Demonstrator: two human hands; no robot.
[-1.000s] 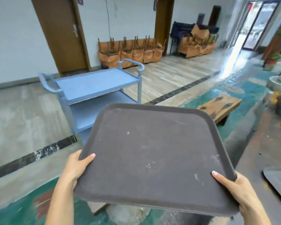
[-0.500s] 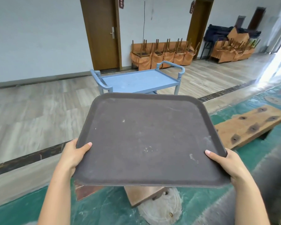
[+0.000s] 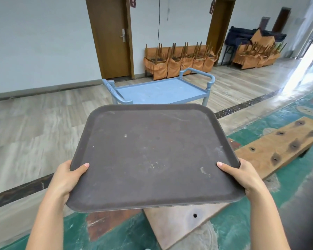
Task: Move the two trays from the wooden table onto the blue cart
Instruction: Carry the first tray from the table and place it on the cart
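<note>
— What changed since a second ago?

— Cart swung toward centre: the blue cart [image 3: 161,91] was off to the left and skewed, now it sits straight ahead, far side of the dark brown tray [image 3: 152,154]. Wooden bench [image 3: 282,145] shifted too, now at right.

— Hands?

— I've got both on the tray. Left hand [image 3: 65,179] closed on the near-left edge, thumb lying on top of the rim, fingers hidden underneath. Right hand [image 3: 238,175] closed on the near-right edge, same grip, thumb on top.

— Tray position?

— Held in the air, roughly level, far edge overlapping the cart's near side in view. Not touching the cart as far as I can tell. Cart's top shelf is bare blue, handles at both ends.

— Second tray?

— Can't see it.

— Background?

— Brown door [image 3: 112,37] far left on the white wall, stacked orange-covered chairs [image 3: 179,60] behind the cart, more piled far right. Grey wood floor far, green patterned floor near.
</note>
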